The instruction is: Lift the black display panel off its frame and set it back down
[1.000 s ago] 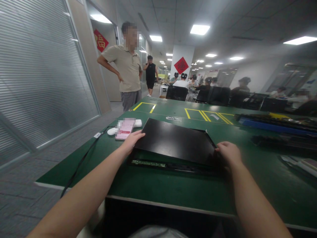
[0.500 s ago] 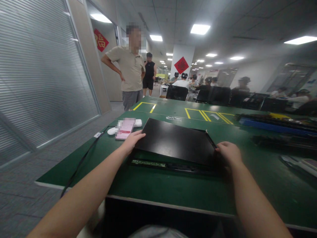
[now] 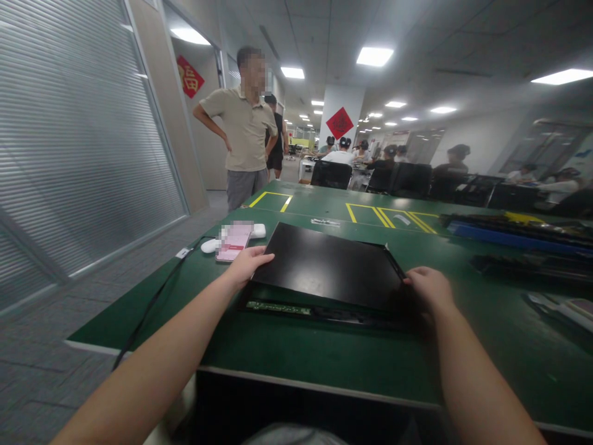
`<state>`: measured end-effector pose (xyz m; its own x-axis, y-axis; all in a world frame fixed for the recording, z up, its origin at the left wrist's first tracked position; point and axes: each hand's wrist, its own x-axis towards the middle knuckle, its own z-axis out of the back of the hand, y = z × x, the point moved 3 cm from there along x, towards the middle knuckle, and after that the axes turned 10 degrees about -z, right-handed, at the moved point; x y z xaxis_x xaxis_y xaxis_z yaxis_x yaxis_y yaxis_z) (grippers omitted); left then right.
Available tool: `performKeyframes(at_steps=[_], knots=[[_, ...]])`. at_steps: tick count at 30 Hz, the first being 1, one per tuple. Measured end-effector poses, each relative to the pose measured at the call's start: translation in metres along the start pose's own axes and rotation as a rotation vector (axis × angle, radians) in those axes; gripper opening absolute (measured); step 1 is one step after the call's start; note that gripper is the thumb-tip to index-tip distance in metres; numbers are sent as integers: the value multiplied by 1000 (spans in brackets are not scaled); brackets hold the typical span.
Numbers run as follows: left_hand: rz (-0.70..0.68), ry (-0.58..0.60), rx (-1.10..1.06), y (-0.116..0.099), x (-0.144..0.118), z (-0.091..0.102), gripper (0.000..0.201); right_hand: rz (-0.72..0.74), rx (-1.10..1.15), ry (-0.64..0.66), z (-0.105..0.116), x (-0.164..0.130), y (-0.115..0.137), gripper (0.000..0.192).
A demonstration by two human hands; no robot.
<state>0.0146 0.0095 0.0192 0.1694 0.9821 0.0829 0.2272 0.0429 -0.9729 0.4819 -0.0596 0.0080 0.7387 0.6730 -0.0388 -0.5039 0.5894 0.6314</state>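
A flat black panel (image 3: pixel 331 266) lies on the green table (image 3: pixel 324 352), its near edge raised above a thin frame with a green circuit strip (image 3: pixel 278 306). My left hand (image 3: pixel 248 264) grips the panel's left edge, thumb on top. My right hand (image 3: pixel 428 287) holds the panel's right near corner, fingers curled around it.
A phone with a pink screen (image 3: pixel 234 241) and a white device (image 3: pixel 210 245) with a black cable (image 3: pixel 152 303) lie left of the panel. Black and blue parts (image 3: pixel 514 233) fill the right side. A person in a beige shirt (image 3: pixel 243 145) stands beyond the table; others sit further back.
My hands and the panel stay almost still; my left thumb has slid slightly onto the panel. The standing person in beige has shifted a little to the right.
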Motion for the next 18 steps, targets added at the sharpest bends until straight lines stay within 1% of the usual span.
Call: performKeyframes(at_steps=[3,9,13,18], knots=[[6,-9,-10,1,1,0,43,13,-10,-5,0,0,0,23],[1,-36,-59,1,2,0,54,25,7,-1,0,0,1,21],[5,-33,-71,2,2,0,52,11,-25,-3,-1,1,0,21],[8,-70,-81,0,2,-2,44,12,-21,4,-2,3,-1,24]])
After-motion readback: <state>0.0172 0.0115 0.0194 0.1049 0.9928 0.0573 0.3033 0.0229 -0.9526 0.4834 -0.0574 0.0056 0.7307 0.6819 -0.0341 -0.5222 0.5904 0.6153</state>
